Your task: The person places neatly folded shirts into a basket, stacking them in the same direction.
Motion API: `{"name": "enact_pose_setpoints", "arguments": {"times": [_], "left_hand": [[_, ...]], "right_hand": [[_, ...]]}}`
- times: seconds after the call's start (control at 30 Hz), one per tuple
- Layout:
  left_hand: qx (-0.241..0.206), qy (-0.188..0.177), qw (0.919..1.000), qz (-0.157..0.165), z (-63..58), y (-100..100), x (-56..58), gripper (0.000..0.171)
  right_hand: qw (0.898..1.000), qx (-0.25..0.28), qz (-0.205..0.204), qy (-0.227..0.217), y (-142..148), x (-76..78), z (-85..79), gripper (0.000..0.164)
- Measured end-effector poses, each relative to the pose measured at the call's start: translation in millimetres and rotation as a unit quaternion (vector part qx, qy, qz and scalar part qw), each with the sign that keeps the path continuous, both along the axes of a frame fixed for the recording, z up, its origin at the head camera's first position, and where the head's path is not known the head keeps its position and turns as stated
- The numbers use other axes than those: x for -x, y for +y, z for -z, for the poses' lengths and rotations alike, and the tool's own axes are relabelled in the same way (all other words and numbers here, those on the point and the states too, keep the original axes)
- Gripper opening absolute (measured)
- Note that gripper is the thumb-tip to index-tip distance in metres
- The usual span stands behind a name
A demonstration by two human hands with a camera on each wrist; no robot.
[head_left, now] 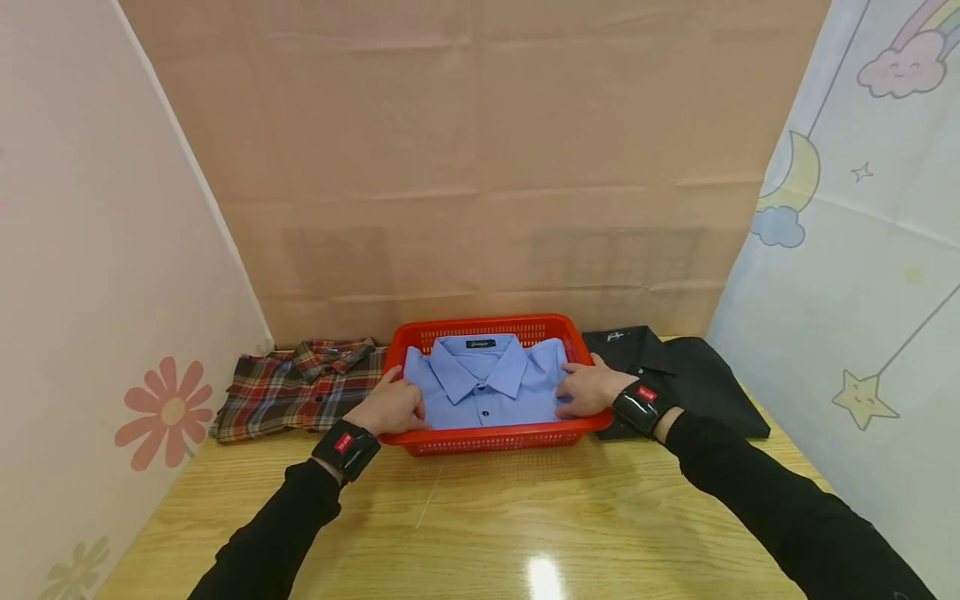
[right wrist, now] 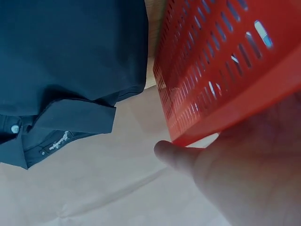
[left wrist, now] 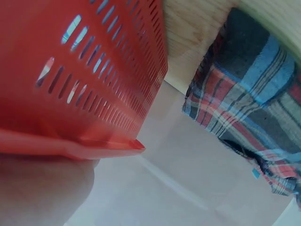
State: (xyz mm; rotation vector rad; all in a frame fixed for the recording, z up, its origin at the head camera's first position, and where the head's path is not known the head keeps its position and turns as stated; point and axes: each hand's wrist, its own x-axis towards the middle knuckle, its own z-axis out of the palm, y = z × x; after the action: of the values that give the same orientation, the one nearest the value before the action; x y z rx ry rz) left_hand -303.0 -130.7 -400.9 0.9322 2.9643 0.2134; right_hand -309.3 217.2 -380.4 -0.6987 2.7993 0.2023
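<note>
A red plastic basket (head_left: 491, 439) with slotted walls is near the back of the table. Inside it lies a folded light blue shirt (head_left: 480, 387), its collar facing up. My left hand (head_left: 390, 406) grips the basket's left rim, with fingers over the inner side beside the shirt. At the opposite end, my right hand (head_left: 588, 390) holds the right rim, its fingers bent inside near the shirt's edge. In the right wrist view the right thumb (right wrist: 176, 155) lies along the outside of the rim. The left fingertips are hidden in the left wrist view.
Left of the basket lies a folded plaid shirt (head_left: 296, 392). A folded black shirt (head_left: 675, 379) is close by on the right. Brown paper (head_left: 480, 167) covers the wall behind, and printed panels stand at both sides of the wooden table (head_left: 465, 517).
</note>
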Motion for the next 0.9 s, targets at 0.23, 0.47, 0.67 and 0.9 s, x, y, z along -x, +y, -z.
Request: {"name": "enact_pose_setpoints", "arguments": {"times": [0.23, 0.47, 0.67, 0.9], "left_hand": [[-0.034, 0.015, 0.9993, 0.005, 5.9, -2, 1.1, 0.02], [-0.084, 0.023, 0.9962, 0.007, 13.7, -5, 4.1, 0.017], [-0.15, 0.037, 0.988, -0.005, 17.0, -8, 4.1, 0.019], [-0.239, 0.042, 0.9694, -0.036, 14.9, -10, -3.6, 0.02]], "right_hand": [[0.999, 0.038, -0.012, 0.021, 2, -0.5, 3.3, 0.037], [0.996, 0.07, -0.036, 0.041, 4, -3.2, 1.6, 0.037], [0.991, 0.115, -0.043, 0.044, 3, -11.6, -1.3, 0.038], [0.988, 0.13, -0.024, 0.083, -11, -26.4, -0.7, 0.044]]}}
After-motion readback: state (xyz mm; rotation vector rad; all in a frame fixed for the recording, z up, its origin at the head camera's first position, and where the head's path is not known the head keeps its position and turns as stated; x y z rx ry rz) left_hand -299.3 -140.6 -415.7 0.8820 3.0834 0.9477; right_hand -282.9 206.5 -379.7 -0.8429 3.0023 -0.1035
